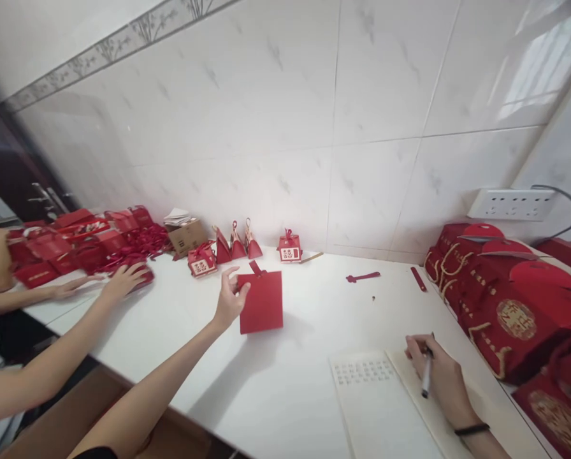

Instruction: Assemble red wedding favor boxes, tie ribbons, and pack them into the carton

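My left hand (230, 301) grips the left edge of a square red gift box (262, 305) between thumb and fingers. A short dark red strap (255, 268) sticks up from its top. The box is held upright at the table's middle; its far side is hidden. My right hand (441, 377) is closed around a pen (427, 375), with the pen's lower end pointing toward me. That hand rests on the right page of an open notebook (376, 414). Several rows of small handwritten marks fill the top of the left page.
A co-worker's hand (122, 284) touches a red box at the left, near piled red boxes (75, 242). Small boxes (290, 248) and cones (238, 247) stand along the wall. Loose straps (363, 276) lie behind the notebook. Large red gift bags (496, 299) line the right.
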### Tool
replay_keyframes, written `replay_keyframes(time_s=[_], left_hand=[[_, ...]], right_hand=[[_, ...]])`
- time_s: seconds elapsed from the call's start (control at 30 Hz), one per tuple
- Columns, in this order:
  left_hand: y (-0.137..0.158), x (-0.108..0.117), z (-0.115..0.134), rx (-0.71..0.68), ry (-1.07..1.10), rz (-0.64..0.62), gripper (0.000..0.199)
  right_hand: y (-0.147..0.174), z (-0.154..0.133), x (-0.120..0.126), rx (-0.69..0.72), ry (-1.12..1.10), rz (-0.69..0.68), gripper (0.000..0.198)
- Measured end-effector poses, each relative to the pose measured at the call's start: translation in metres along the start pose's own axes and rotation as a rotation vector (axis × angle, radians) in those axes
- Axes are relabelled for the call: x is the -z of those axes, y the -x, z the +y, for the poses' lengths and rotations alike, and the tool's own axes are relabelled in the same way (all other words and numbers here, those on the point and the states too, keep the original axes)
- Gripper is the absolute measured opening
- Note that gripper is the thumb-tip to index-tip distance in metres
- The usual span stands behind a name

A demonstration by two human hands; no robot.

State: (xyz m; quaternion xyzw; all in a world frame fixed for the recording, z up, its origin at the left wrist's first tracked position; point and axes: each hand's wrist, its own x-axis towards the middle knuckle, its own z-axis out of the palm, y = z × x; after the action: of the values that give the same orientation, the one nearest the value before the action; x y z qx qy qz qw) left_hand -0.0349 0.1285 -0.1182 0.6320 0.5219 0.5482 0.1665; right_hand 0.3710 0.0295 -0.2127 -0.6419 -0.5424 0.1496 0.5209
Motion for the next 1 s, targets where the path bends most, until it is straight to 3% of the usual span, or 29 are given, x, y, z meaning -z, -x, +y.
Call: replay_keyframes(time_s=[0.07,0.17,0.23,0.3,0.4,0.6,0.83,0.93,1.0], left_hand=[[0.05,0.008,0.012,-0.072,0.095,-0.133,0.024],[0.103,0.019,0.034,-0.231,0.114,-0.234,0.01],[0.119,0.023,0.049,-0.31,0.079,-0.284,0.01],[0.123,0.024,0.063,-0.323,0.046,-0.333,0.014],[0.117,0.02,0.08,-0.214,0.036,-0.318,0.024],[0.103,0.007,0.094,-0.054,0.136,-0.368,0.019],[0.103,0.003,0.09,-0.159,0.148,-0.329,0.026],[0.109,0.001,0.079,-0.188,0.202,-0.252,0.019],[0.112,0.0,0.072,-0.263,0.255,-0.176,0.029]], right_hand=[[0.013,-0.034,-0.005,0.115,-0.014,-0.053,0.038],[0.037,-0.102,-0.022,0.426,-0.072,-0.188,0.028],[0.052,-0.145,-0.038,0.645,-0.104,-0.229,0.022],[0.061,-0.175,-0.053,0.715,-0.129,-0.282,0.021],[0.067,-0.196,-0.071,0.677,-0.168,-0.306,0.017],[0.067,-0.194,-0.081,0.53,-0.227,-0.272,0.011],[0.069,-0.198,-0.086,0.398,-0.323,-0.289,0.016],[0.07,-0.196,-0.089,0.391,-0.327,-0.275,0.016],[0.072,-0.195,-0.092,0.387,-0.332,-0.264,0.016]])
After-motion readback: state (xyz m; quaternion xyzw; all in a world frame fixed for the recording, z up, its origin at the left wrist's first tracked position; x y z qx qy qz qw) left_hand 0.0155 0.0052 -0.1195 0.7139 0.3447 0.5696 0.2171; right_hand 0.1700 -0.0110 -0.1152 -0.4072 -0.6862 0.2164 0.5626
